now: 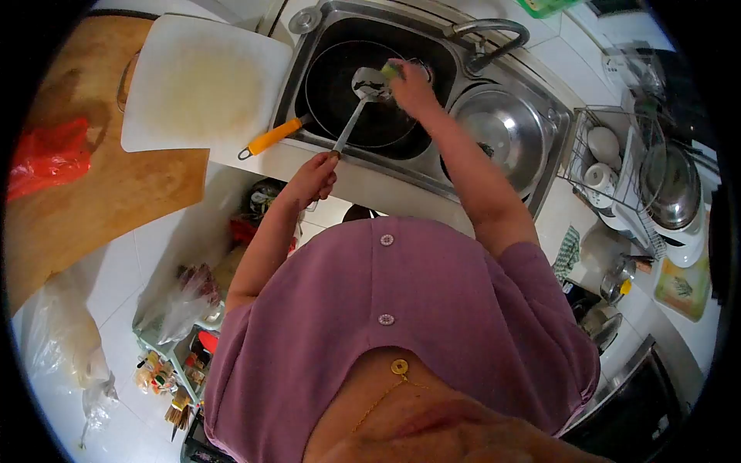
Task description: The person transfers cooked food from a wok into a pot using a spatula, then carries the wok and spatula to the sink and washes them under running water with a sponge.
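Observation:
My left hand (311, 180) is closed around the handle end of a metal spatula (353, 123). The spatula's broad head is over a dark frying pan (328, 96) that sits in the left sink basin, its orange handle (274, 139) sticking out over the counter edge. In my right hand (414, 91) is a yellow-green sponge (390, 71), held right beside the spatula head. My fingers partly hide the sponge, so I cannot tell whether it touches the metal.
A metal bowl (505, 127) fills the right basin, below the faucet (494, 31). Left of the sink lies a white cutting board (204, 85) on a wooden surface (147, 185) with a red plastic bag (50, 158). A wire dish rack (617, 154) stands right.

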Action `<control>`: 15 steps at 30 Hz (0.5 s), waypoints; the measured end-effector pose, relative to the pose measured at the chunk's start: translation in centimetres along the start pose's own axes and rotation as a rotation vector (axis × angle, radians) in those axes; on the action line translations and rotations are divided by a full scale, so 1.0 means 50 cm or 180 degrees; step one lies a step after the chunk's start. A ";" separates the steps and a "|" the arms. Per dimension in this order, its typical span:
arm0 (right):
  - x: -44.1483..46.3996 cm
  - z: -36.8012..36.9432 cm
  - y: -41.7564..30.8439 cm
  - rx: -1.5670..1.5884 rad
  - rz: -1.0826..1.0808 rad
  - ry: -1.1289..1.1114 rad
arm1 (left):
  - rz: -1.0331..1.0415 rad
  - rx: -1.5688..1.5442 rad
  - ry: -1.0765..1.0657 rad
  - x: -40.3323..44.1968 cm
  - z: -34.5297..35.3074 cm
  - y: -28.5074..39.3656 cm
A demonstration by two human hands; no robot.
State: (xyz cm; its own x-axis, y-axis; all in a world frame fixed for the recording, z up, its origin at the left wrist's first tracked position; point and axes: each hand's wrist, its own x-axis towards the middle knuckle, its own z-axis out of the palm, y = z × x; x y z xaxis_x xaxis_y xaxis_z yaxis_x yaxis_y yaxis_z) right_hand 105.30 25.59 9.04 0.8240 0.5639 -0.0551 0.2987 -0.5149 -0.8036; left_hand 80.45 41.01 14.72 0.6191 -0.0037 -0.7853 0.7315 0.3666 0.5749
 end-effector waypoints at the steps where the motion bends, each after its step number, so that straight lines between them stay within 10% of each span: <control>1: -0.018 0.020 -0.003 0.0052 -0.0691 0.0065 | -0.0065 -0.0089 0.0014 0.000 0.001 0.003; 4: -0.064 0.086 -0.021 -0.0919 -0.1812 -0.0098 | -0.0104 -0.0088 -0.0055 0.006 -0.001 0.003; 15: 0.036 0.163 0.050 -0.1239 -0.1466 0.0198 | 0.0167 0.0393 0.0019 -0.013 -0.008 -0.007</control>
State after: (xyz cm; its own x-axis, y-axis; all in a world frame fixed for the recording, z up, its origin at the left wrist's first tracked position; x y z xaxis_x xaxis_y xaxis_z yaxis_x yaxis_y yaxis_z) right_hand 103.62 30.61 2.11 0.5912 0.7521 0.2912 0.7759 -0.4318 -0.4599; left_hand 79.71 41.26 14.94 0.6560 0.0181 -0.7545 0.7280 0.2487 0.6389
